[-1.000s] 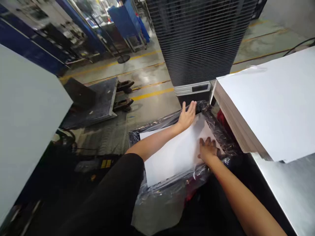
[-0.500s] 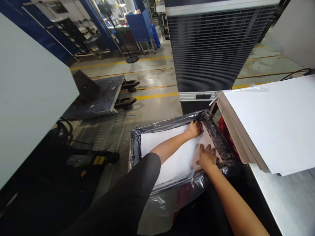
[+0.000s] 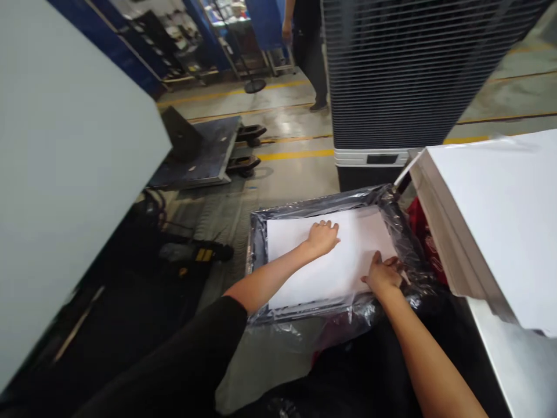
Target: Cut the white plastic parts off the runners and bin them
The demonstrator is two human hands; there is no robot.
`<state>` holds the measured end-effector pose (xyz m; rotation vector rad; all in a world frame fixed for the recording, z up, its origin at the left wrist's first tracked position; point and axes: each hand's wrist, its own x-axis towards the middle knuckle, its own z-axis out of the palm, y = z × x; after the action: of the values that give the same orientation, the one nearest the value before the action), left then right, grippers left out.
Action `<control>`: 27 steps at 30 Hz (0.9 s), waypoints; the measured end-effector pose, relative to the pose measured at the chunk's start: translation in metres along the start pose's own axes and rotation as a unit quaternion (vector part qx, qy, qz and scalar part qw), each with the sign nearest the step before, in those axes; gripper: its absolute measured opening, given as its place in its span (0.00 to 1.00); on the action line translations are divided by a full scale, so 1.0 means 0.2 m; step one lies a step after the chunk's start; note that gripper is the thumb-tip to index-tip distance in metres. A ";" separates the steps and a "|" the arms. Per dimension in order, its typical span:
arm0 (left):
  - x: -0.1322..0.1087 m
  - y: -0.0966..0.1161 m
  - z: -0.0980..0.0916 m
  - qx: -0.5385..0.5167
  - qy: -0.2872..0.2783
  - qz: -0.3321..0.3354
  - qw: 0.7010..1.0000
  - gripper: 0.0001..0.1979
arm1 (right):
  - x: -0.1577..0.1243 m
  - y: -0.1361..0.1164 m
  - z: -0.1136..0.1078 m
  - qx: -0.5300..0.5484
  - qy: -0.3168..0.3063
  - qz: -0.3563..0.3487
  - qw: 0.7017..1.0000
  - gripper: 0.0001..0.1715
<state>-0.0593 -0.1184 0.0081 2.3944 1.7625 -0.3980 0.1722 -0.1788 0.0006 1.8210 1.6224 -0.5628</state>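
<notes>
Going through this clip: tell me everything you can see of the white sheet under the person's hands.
The white sheet is a plain, matt rectangle of paper or thin card, with no printing visible. It lies flat and slightly skewed, surrounded by glossy dark plastic film that rises around its edges. The left hand rests palm-down near the middle of the sheet, while the fingers of the right hand touch it near its right edge. The sheet's corners look intact, with no visible creases.
</notes>
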 end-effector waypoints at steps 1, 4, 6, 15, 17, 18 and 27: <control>-0.14 -0.13 0.01 0.019 -0.020 -0.028 0.999 0.24 | -0.02 -0.01 -0.01 -0.011 0.008 -0.008 1.000 0.51; -0.51 -0.48 0.01 0.068 -0.077 -0.075 0.992 0.26 | -0.11 -0.15 -0.01 -0.040 0.037 -0.095 0.994 0.46; -0.65 -0.64 0.01 0.085 -0.105 -0.072 0.988 0.26 | -0.21 -0.34 0.01 -0.053 0.047 -0.209 0.975 0.46; -0.56 -0.77 0.12 0.099 -0.166 -0.068 0.979 0.31 | -0.37 -0.92 0.16 -0.113 0.012 -0.407 0.906 0.56; -0.52 -0.77 0.15 0.097 -0.174 -0.082 0.976 0.32 | -0.34 -0.91 0.18 -0.120 0.012 -0.397 0.910 0.56; -0.50 -0.77 0.16 0.094 -0.178 -0.089 0.975 0.32 | -0.33 -0.91 0.19 -0.121 0.015 -0.396 0.910 0.55; -0.32 -0.73 0.19 0.051 -0.186 -0.147 0.970 0.29 | -0.35 -0.92 0.20 -0.070 0.044 -0.394 0.915 0.42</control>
<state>-0.2213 -0.1429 -0.0040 1.9460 1.9485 -0.9265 -0.0166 -0.2481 -0.0122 1.0410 2.3857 -0.6783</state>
